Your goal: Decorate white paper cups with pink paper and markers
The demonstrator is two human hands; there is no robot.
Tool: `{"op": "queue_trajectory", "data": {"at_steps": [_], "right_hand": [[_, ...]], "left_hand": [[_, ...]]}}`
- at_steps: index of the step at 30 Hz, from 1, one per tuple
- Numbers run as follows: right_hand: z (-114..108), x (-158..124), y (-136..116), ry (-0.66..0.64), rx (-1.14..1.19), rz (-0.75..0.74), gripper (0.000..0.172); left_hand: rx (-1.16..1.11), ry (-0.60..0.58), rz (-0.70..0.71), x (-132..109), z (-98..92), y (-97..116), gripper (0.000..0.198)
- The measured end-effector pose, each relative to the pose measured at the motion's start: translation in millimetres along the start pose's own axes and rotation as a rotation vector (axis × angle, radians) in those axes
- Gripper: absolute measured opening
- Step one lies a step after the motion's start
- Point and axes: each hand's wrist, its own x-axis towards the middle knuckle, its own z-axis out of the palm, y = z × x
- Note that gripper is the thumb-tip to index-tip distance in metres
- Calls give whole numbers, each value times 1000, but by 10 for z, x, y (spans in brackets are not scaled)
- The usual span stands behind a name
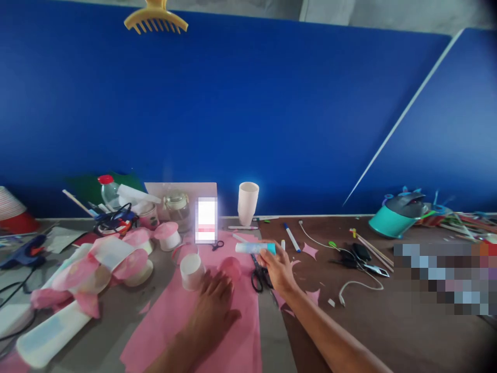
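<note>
My right hand [280, 267] is closed around a glue stick [248, 248] with a white body and a light-blue end, held sideways above the pink paper. My left hand [213, 300] lies flat on the large pink sheet [236, 342], fingers stretched forward. Close to its fingertips are a short white paper tube or cup [191, 271] and a round pink piece [230, 268]. Black-handled scissors [257, 280] lie just under my right hand, partly hidden by it. Small scissors [218, 245] lie farther back.
On the left is a cluster of white cups and tubes covered in pink paper [101, 259], near a glue gun [25, 254]. A tall white cup [247, 202] stands by the blue wall. Pink scraps [309, 250], a marker [292, 237] and a cable [355, 282] lie on the right.
</note>
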Motion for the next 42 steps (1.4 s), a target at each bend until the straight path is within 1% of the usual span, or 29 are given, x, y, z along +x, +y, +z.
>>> {"op": "queue_trajectory", "data": {"at_steps": [2, 4, 6, 8, 10, 12, 15, 17, 19, 21, 22, 25, 28, 30, 33, 36, 39, 42], "right_hand": [[52, -60, 1, -35, -118, -54, 28], [112, -124, -13, -117, -270, -125, 23], [156, -176, -29, -190, -415, -215, 16], [174, -209, -30, -221, -536, -332, 12], [171, -223, -6, -243, -623, -442, 11], [159, -225, 43, -273, -696, -499, 13], [143, -216, 137, -303, -781, -497, 16], [133, -206, 191, -323, -814, -482, 17], [122, -192, 229, -346, -844, -471, 16], [112, -175, 254, -363, -863, -461, 16], [108, -167, 264, -367, -865, -457, 16], [108, -155, 285, -370, -861, -445, 14], [128, -164, 277, -375, -844, -423, 13], [146, -174, 250, -383, -828, -388, 12], [162, -176, 201, -407, -827, -333, 10], [143, -168, 186, -453, -840, -367, 11], [99, -166, 209, -491, -854, -433, 12], [58, -162, 233, -492, -865, -420, 13]], "left_hand": [[21, -44, 2, 14, -48, 38, 46], [28, -63, 19, 13, -78, 68, 48], [31, -64, 36, 3, -80, 86, 49], [34, -56, 52, -8, -58, 93, 50], [35, -48, 54, -9, -32, 96, 49], [32, -56, 46, 1, -21, 104, 49], [42, -83, 33, 22, -48, 127, 49], [44, -76, 35, 26, -80, 141, 48], [11, -38, 58, 14, -109, 146, 38], [-49, 32, 86, -7, -127, 136, 20], [-76, 74, 98, -17, -129, 124, 17], [-84, 206, 117, -28, -96, 52, 21], [-20, 319, 78, -6, -4, -55, 26], [15, 303, 33, 11, 60, -120, 27], [39, 223, 12, 21, 105, -173, 30], [30, 189, 21, 16, 78, -162, 30], [-9, 199, 39, 8, 27, -120, 25], [-33, 255, 16, 4, -4, -95, 26]]}}
